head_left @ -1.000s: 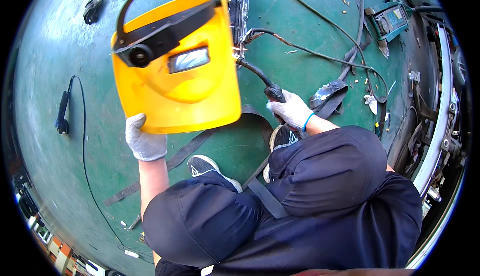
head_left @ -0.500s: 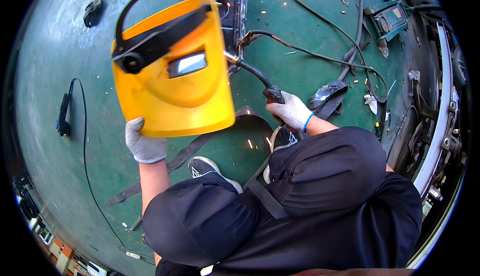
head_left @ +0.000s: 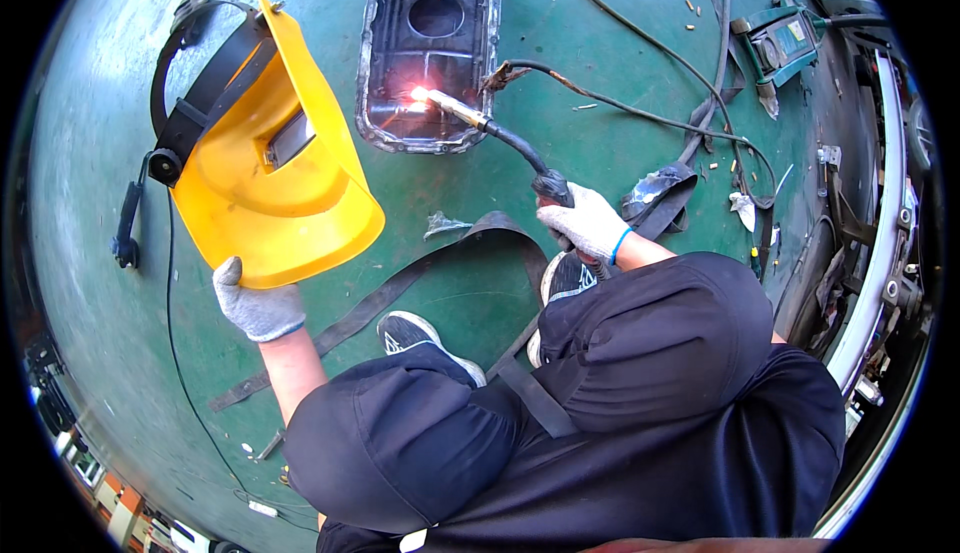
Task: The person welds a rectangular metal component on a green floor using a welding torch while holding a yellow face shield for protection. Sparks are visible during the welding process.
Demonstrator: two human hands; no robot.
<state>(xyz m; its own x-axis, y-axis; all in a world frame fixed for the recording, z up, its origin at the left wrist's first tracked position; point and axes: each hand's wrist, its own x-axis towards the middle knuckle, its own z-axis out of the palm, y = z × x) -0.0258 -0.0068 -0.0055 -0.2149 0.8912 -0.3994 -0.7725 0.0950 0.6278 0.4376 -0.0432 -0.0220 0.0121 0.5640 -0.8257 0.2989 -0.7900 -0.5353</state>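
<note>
In a grey-white work glove, my left hand (head_left: 258, 305) grips the lower edge of a yellow welding mask (head_left: 270, 188). The mask is tilted, its inner side, dark window and black headband facing me. My right hand (head_left: 585, 221), gloved too, is closed round the black handle of a welding torch (head_left: 520, 148). The torch's metal nozzle reaches over a dark metal oil pan (head_left: 385, 141) lying on the floor. A spot at the nozzle's end glows red-white on the pan's inner surface. The pan has a round hole farther up.
A dark flat strap (head_left: 385, 293) crosses the green floor near my shoes. Cables (head_left: 640, 108) run at the right towards a green machine (head_left: 785, 45). A corded black tool (head_left: 127, 223) lies left. Car parts and a long silver bar (head_left: 868, 283) line the right side.
My left hand has moved left and slightly down with the mask, turning it and uncovering the pan. Sparks near my feet are gone; a glowing spot shows at the nozzle. My right hand has barely moved.
</note>
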